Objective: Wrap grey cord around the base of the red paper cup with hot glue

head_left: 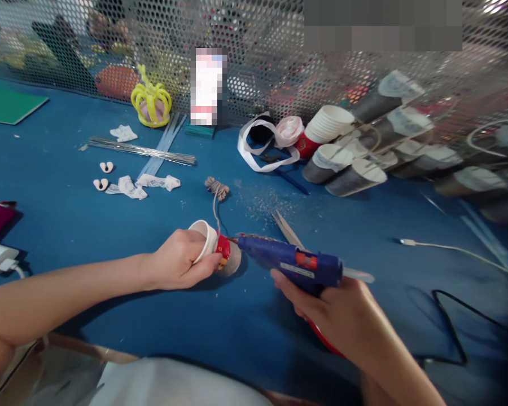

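Note:
My left hand (186,259) is closed around the rim of a small paper cup (204,230), which lies tilted on its side. Its lower part is wrapped in grey-brown cord (232,260), with a red printed band still showing. A strand runs from the cup to a small bundle of cord (217,189) just behind it. My right hand (334,310) grips a blue hot glue gun (292,260), its nozzle at the wrapped part of the cup; whether they touch I cannot tell. A clear glue stick (359,275) sticks out of the gun's back. Scissors (288,230) lie partly hidden beneath the gun.
Cord-wrapped cups (355,177) and stacked paper cups (330,123) stand back right beside white ribbon (243,149). Metal wires (141,151), lace pieces (158,181) and a yellow crown-shaped piece (151,101) lie back left. A perforated metal screen (258,67) borders the back. A white cable (452,246) crosses the right.

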A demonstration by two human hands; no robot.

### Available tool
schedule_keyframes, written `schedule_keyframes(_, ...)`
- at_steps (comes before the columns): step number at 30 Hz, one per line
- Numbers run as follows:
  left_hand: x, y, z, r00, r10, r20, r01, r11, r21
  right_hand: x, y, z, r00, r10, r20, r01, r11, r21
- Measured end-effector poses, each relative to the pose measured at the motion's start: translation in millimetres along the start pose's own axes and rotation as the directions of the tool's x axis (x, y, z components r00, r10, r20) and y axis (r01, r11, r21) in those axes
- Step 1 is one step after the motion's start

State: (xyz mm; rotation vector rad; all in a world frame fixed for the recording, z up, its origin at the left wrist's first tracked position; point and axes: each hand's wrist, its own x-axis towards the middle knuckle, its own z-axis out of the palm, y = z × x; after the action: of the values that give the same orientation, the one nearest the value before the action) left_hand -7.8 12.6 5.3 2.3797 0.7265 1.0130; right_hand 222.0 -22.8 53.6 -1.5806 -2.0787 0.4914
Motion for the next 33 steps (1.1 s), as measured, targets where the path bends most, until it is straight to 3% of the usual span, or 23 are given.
schedule_keyframes(3, 0, 0, 0.5, 1.000, 0.026, -0.007, -0.026, 1.000, 0.000, -3, 3, 1, 0.988, 0.105, 0.109, -0.114, 0.990, 0.078)
schedule_keyframes(6, 0, 0, 0.3, 0.999, 0.034, -0.023, -0.034, 0.999, -0.010, -5, 1, 1, 0.947, 0.287, 0.144, -0.305, 0.944, 0.126)
schedule_keyframes(9, 1, 0, -0.2, 0.999, 0.028, -0.035, -0.030, 0.998, -0.051, -3, -1, -4, 0.923, 0.351, 0.159, -0.382, 0.891, 0.246)
schedule_keyframes(12, 1, -1, -0.4, 0.999, 0.027, -0.042, -0.031, 0.996, -0.083, 3, 2, -12, 0.900, 0.419, 0.119, -0.430, 0.811, 0.398)
schedule_keyframes(17, -1, -1, -1.6, 0.998, 0.036, -0.056, -0.042, 0.992, -0.118, 20, 31, -28, 0.801, 0.597, -0.050, -0.469, 0.676, 0.568)
schedule_keyframes(18, -1, 0, -2.0, 0.997, 0.043, -0.058, -0.050, 0.992, -0.117, 25, 39, -30, 0.790, 0.607, -0.083, -0.471, 0.688, 0.551)
schedule_keyframes(24, -1, 3, -3.2, 0.992, 0.101, -0.073, -0.109, 0.987, -0.119, 44, 83, -25, 0.784, 0.619, -0.033, -0.574, 0.745, 0.339)
schedule_keyframes(29, -2, 4, -3.3, 0.991, 0.122, -0.057, -0.128, 0.985, -0.115, 44, 91, -24, 0.769, 0.590, -0.245, -0.590, 0.803, 0.082)
schedule_keyframes(31, -1, 4, -3.2, 0.993, 0.113, -0.046, -0.117, 0.987, -0.109, 44, 77, -25, 0.801, 0.520, -0.297, -0.543, 0.840, 0.006)
schedule_keyframes(33, -1, 4, -2.7, 0.993, 0.110, -0.039, -0.114, 0.987, -0.114, 45, 54, -20, 0.873, 0.432, -0.227, -0.446, 0.895, -0.010)
